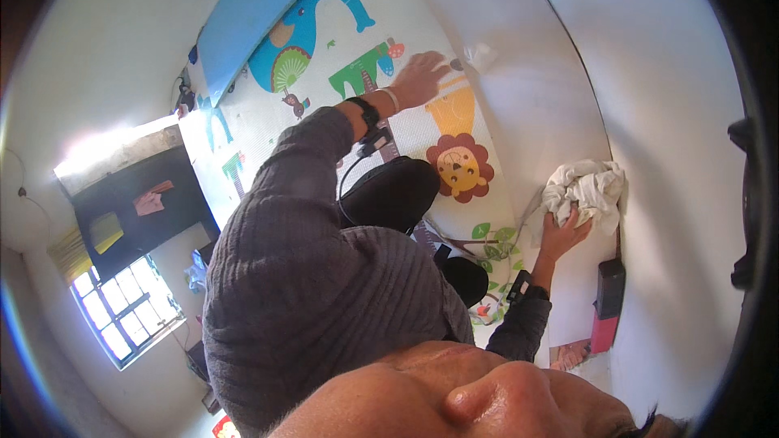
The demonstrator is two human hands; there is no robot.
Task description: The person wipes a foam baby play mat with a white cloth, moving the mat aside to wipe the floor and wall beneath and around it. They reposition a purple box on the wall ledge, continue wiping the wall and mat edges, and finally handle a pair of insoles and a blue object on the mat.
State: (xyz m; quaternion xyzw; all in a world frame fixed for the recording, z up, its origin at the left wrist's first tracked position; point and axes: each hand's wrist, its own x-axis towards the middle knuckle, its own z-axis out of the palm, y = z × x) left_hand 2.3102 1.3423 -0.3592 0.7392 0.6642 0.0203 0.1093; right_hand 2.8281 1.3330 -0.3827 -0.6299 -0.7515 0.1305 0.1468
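My left hand (420,79) is stretched out over a play mat (408,6) printed with cartoon animals. Its fingers are spread and hold nothing; whether the palm presses on the mat cannot be told. A printed lion (459,167) lies just below this hand in the picture. Off to the right, my right hand (567,237) grips the near side of a crumpled white cloth (584,188), which lies bunched against the wall. The cloth hides part of the fingers. Each wrist carries a black strap with a small device.
My black-clad knee (389,194) is over the mat. Thin cables (517,237) run near its right edge. A black box (610,289) and a red one (602,328) stand along the white wall (669,194). A blue panel (255,18) borders the mat; a barred window (131,310) is at left.
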